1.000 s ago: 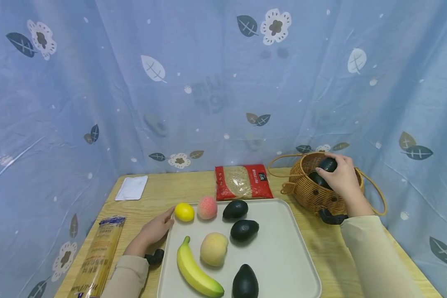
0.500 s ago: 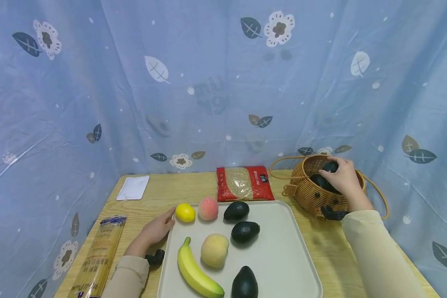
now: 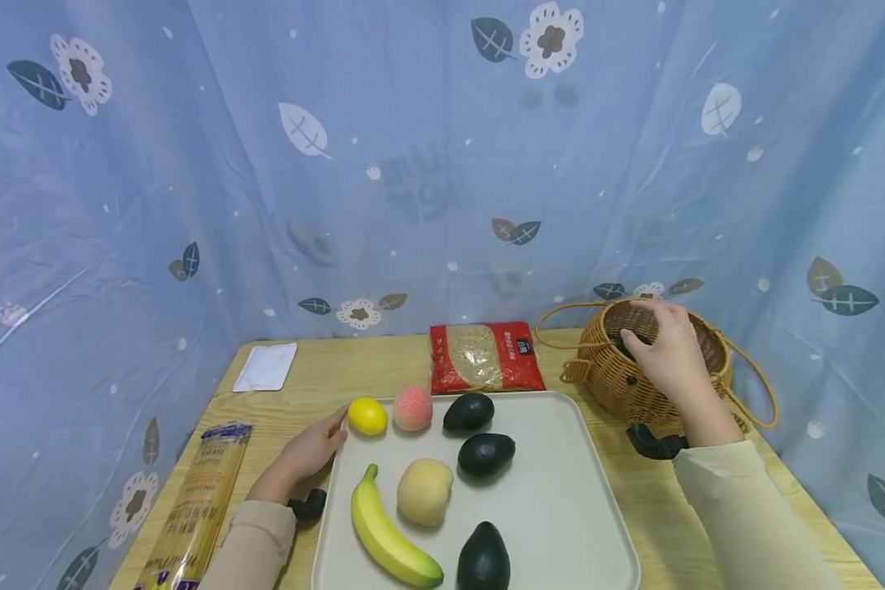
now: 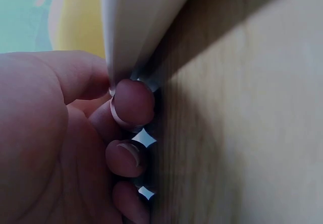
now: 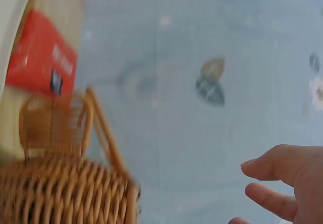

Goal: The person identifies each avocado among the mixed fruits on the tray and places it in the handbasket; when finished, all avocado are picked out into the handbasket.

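My left hand (image 3: 313,447) grips the left edge of a pale tray (image 3: 560,524). In the left wrist view the thumb lies on one side of the tray wall (image 4: 136,22), with the other fingers (image 4: 132,103) curled under it. Over the mouth of a wicker basket (image 3: 601,373) hovers my right hand (image 3: 671,348), fingers spread, holding nothing. Part of a dark avocado (image 3: 624,344) shows inside, mostly hidden by the hand and rim. The right wrist view shows the fingers (image 5: 272,166) apart from the basket's woven wall (image 5: 75,188).
On the tray lie a lemon (image 3: 367,416), two peaches (image 3: 413,409), a banana (image 3: 387,533) and three avocados (image 3: 486,455). Behind it lies a red packet (image 3: 516,360). A pasta pack (image 3: 195,508) and white square (image 3: 265,366) lie left. Curtains (image 3: 442,164) surround the table.
My right hand has let go of an avocado inside the basket and lifted slightly, fingers spreading. My left hand has stayed at the tray's edge.
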A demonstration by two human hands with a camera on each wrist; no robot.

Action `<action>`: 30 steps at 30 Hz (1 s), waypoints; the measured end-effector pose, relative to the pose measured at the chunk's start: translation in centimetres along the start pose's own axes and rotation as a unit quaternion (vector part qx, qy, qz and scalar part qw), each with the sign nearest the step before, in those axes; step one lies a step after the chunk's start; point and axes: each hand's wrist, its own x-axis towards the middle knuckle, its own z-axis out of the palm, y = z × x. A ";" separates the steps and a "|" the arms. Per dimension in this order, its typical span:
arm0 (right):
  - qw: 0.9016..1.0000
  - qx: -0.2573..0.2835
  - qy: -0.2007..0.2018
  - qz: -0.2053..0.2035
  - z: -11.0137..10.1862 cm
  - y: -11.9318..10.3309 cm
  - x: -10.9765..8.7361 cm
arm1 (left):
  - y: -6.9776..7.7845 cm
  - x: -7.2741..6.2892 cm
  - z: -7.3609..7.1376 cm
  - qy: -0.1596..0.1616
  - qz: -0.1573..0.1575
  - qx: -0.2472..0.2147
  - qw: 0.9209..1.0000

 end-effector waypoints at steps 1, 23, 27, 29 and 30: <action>1.000 0.002 0.003 -0.010 0.1 -0.6 -0.4 | 0.1 0.1 0.0 0.000 -0.003 -0.002 1.000; 0.989 0.086 -0.067 -0.099 5.5 -5.3 -11.5 | 0.1 0.0 0.0 0.005 0.006 0.016 1.000; 0.985 0.113 -0.107 -0.078 7.1 -5.6 -13.8 | 0.0 -0.1 0.1 0.006 0.002 0.013 1.000; 0.981 0.126 -0.132 -0.065 8.0 -5.9 -15.0 | 0.0 -0.2 0.1 0.006 0.000 0.015 1.000; 0.979 0.128 -0.148 -0.058 8.4 -6.0 -15.6 | 0.0 -0.2 0.1 0.006 0.000 0.015 1.000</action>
